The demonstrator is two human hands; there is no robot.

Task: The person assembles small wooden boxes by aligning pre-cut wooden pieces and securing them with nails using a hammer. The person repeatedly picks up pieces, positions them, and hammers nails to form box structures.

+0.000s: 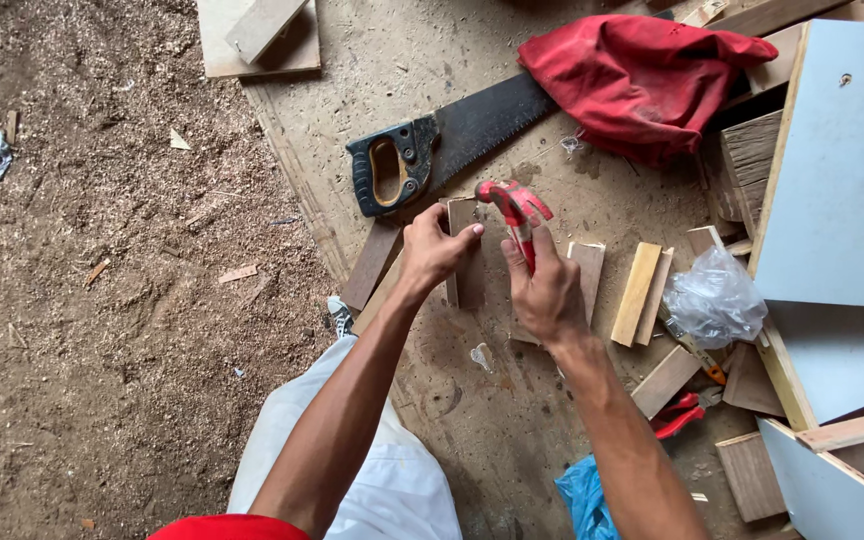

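Observation:
My right hand (546, 290) grips the handle of a red claw hammer (514, 206), whose head hangs just above a small upright wooden block (467, 262). My left hand (432, 250) pinches the top left of that block, thumb and fingers closed on its edge. The block stands on a dusty plywood board (512, 420) lying on the ground. A second flat wood piece (588, 272) lies right of my right hand.
A black handsaw (442, 145) lies beyond the block, its blade running under a red cloth (642, 75). Wood offcuts (642, 292), a clear plastic bag (714, 297), pale blue panels (842, 170) and red-handled pliers (680, 415) crowd the right. Sawdust floor (102, 300) lies left.

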